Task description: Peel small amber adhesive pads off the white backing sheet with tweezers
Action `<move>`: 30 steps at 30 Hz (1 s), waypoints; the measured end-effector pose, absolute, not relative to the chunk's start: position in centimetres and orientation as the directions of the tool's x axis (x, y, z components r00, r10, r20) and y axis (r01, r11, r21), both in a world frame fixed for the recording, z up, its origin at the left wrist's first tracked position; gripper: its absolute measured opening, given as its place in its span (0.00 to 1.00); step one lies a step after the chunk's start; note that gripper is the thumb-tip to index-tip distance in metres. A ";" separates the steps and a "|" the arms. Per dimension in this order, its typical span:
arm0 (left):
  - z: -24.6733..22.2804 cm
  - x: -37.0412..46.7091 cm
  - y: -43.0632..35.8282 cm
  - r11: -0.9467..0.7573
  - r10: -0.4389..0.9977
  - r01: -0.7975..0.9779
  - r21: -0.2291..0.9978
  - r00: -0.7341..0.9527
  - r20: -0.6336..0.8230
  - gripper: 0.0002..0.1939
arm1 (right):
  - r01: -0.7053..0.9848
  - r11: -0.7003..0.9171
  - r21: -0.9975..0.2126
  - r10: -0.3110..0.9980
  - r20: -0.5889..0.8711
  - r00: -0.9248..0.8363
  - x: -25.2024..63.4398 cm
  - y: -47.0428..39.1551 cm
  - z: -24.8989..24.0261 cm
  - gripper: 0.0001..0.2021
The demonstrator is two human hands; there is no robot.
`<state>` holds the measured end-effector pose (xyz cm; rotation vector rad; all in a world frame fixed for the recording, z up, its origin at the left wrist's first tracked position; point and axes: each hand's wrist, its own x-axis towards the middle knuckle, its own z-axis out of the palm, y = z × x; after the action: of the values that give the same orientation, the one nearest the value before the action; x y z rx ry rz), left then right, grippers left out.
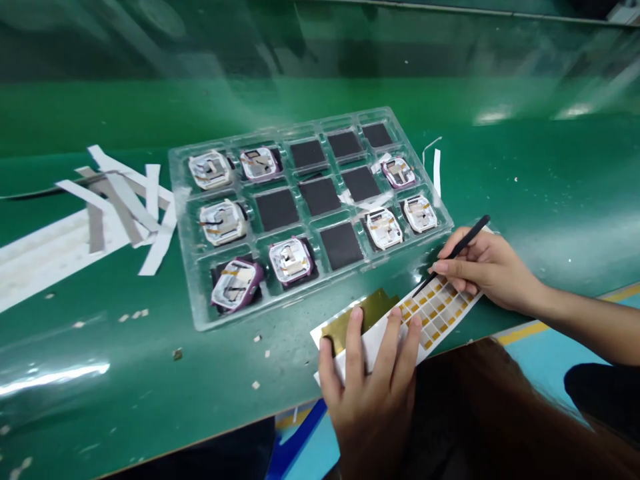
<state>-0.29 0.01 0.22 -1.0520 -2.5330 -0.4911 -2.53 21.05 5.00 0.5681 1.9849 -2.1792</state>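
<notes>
Near the table's front edge lies a white sheet [440, 311] with rows of small amber and grey stickers. A gold-coloured film sheet [376, 309] sits by its left part. My left hand [373, 380] rests on both sheets with its fingers spread. Black tweezers [469, 239] are held in my right hand [487, 267], their tip at the sticker sheet's upper left edge. Behind the hands is a clear plastic tray [197, 293] holding several watch-like casings, some white and some purple-rimmed, such as a purple-rimmed casing [291, 260]. Black pads show in other compartments.
Loose white and grey strips [133, 200] are heaped left of the tray, over a long white sheet [45, 257]. A thin strip [437, 172] lies right of the tray. Small pale scraps dot the green table [165, 393].
</notes>
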 end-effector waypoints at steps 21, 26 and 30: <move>0.7 0.3 -0.1 0.620 0.556 0.743 0.252 -0.643 0.526 0.17 | 0.372 -0.120 -0.920 0.231 -0.391 -0.891 -0.7 20.1 5.4 0.11; 0.7 0.1 -0.3 0.589 0.614 0.779 0.215 -0.604 0.508 0.19 | 0.363 -0.113 -0.925 0.223 -0.379 -0.898 -1.0 19.8 5.5 0.13; 0.6 0.2 -0.1 0.627 0.541 0.734 0.261 -0.651 0.533 0.15 | 0.363 -0.100 -0.926 0.224 -0.377 -0.899 -1.1 19.6 5.7 0.13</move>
<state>0.19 -0.09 0.64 -1.0112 -2.4455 -0.6525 -1.15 19.62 5.69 0.6693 2.0382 -2.1591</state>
